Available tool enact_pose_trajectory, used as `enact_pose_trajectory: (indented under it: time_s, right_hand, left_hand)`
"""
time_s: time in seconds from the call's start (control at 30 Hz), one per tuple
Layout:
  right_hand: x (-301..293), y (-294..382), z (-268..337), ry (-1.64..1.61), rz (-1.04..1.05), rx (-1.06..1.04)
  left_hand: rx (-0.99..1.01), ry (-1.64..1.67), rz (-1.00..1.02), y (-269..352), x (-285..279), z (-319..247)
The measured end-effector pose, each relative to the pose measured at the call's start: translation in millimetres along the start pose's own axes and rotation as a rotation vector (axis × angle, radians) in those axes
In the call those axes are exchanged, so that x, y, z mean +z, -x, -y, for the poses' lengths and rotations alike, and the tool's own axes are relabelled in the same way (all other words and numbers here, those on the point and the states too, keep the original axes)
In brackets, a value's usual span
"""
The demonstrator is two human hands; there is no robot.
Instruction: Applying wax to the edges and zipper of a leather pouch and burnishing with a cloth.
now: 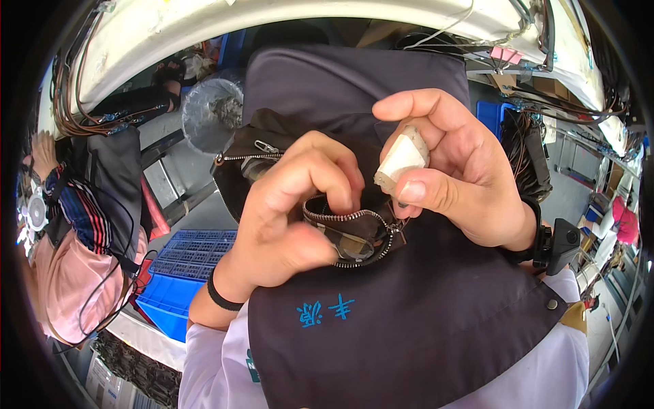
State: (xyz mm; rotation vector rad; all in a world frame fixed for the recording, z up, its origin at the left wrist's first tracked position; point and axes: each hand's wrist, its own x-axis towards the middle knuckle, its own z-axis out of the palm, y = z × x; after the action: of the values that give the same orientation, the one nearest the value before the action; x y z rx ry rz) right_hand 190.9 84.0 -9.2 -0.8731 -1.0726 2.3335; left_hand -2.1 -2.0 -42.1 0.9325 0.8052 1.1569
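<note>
Pinched between the thumb and fingers of my right hand (454, 163) is a worn, off-white block (406, 158) with grimy, angular sides. My left hand (296, 209) is at a small camouflage-patterned zip pouch (352, 243), unzipped over my lap. Its bent fingers reach down behind one toothed zip edge, so their tips are hidden. The left thumb, blurred, lies near the pouch's other side. At the pouch's right end, the zip corner nearly meets my lower right fingers. Behind my left hand lies a larger dark bag (255, 135) with an open metal zip. A dark apron (409, 317) covers my lap.
Left of me stands a blue plastic crate (171, 304), with a blue gridded tray (196, 250) at its top. A bin lined with clear plastic (209, 115) is beyond. A person in pink (76, 286) works at far left. Bundled cables (567, 105) hang at right.
</note>
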Motion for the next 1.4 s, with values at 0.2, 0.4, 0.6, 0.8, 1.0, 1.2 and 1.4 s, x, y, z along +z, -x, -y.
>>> enact_pose_trajectory:
  time_s: [0.2,0.4,0.6,0.8,1.0,1.2,1.4]
  right_hand:
    - [-5,7,-5,0.021,0.056,0.071]
    - [-7,4,-18,-0.126,-0.086,0.047]
    - [-9,6,-12,0.048,0.006,-0.155]
    - [-2,18,1,0.539,0.255,-0.4]
    - [7,3,-11,0.746,0.215,-0.746]
    - [11,11,-8,0.957,0.247,-0.726]
    - [10,17,-1,0.879,0.182,-0.594]
  left_hand:
    - [0.07,0.016,0.184,2,-1,5]
    - [0.102,0.076,0.315,-2,0,14]
    - [0.08,0.135,0.25,-1,1,12]
    - [0.059,0.202,0.141,3,5,13]
    - [0.026,0.108,0.043,4,9,8]
    - [0.167,-0.075,0.026,7,7,16]
    - [0.311,-0.136,-0.063,5,17,17]
